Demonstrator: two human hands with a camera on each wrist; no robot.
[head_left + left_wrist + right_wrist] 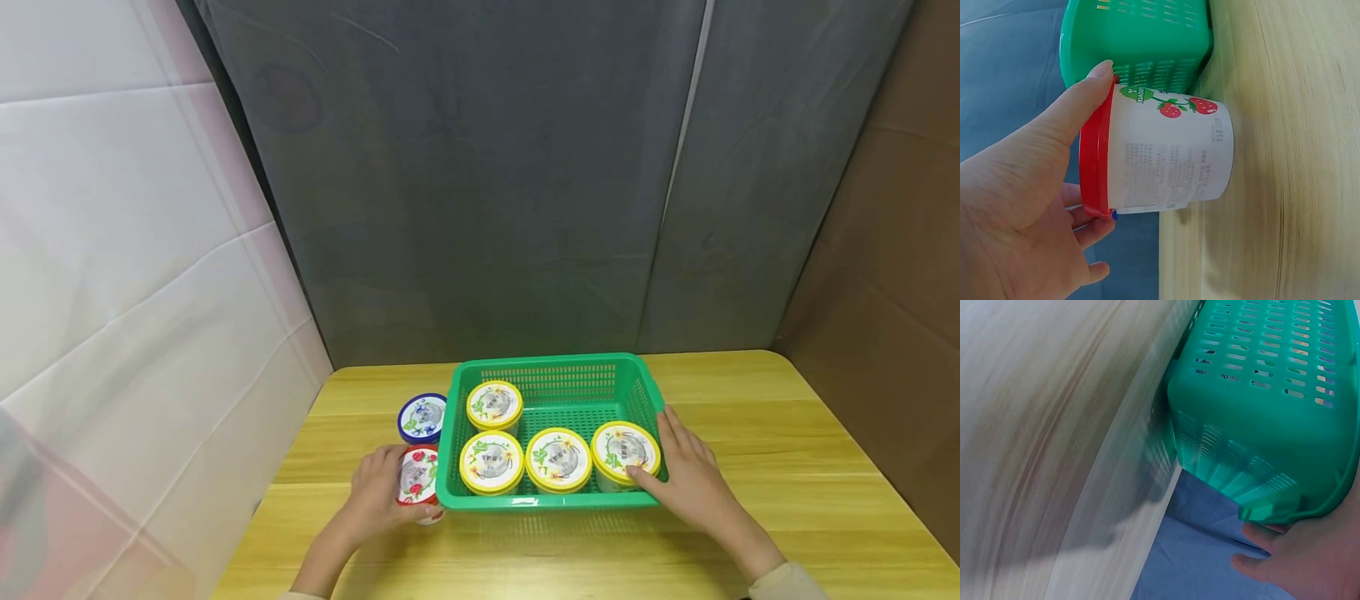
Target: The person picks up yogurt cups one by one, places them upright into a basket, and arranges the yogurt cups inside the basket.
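Observation:
A red-lidded tub with strawberries printed on it stands against the left side of a green plastic basket. My left hand grips this tub by its lid, thumb on the basket side and fingers round the far side, as the left wrist view shows. Over the basket's right rim lies my right hand, its thumb inside at the edge of a yellow-lidded tub and its fingers along the outer wall. In the right wrist view, fingers of the right hand curl under the rim.
Several yellow-lidded tubs sit along the basket's near side and in its left part. Behind the red-lidded tub stands a blue-lidded tub. Everything rests on a wooden table, with a grey curtain behind it.

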